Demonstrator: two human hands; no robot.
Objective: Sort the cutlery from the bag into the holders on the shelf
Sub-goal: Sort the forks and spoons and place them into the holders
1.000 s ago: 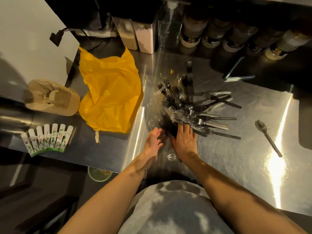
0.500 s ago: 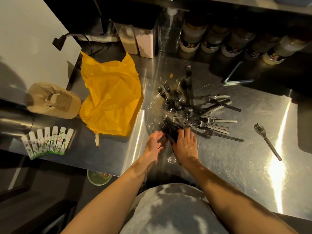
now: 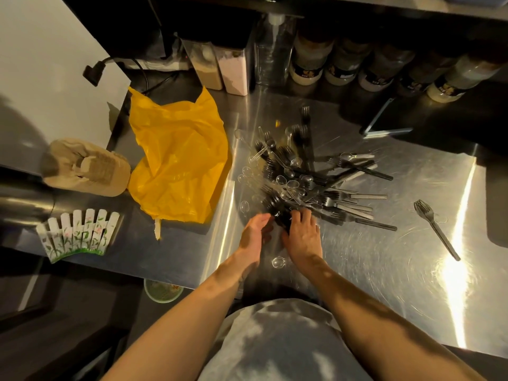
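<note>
A heap of plastic cutlery [image 3: 308, 182], black forks mixed with clear spoons, lies spread on the steel counter [image 3: 384, 257] near its middle, handles fanning out to the right. At the heap's near edge both hands meet around a bunch of black forks [image 3: 277, 213]: the left hand [image 3: 253, 235] cups it from the left with fingers curled inward, and the right hand [image 3: 303, 235] lies over it from the right with fingers spread and pressed down; neither is closed into a full grip. A single clear spoon [image 3: 278, 262] lies between the wrists, close to the counter's front edge. A lone black fork [image 3: 435, 229] lies well apart to the right, with bare steel around it and more open counter toward the right front. The emptied yellow bag [image 3: 176, 166] lies flat just left of the heap. Left of it, a brown paper bundle [image 3: 85, 166] and a small white picket-fence holder [image 3: 78, 232] sit near the counter's left edge. Jars and bottles [image 3: 341, 64] line the back. Compared with a second ago, the hands sit in almost the same place at the heap's near edge, and the heap looks unchanged.
</note>
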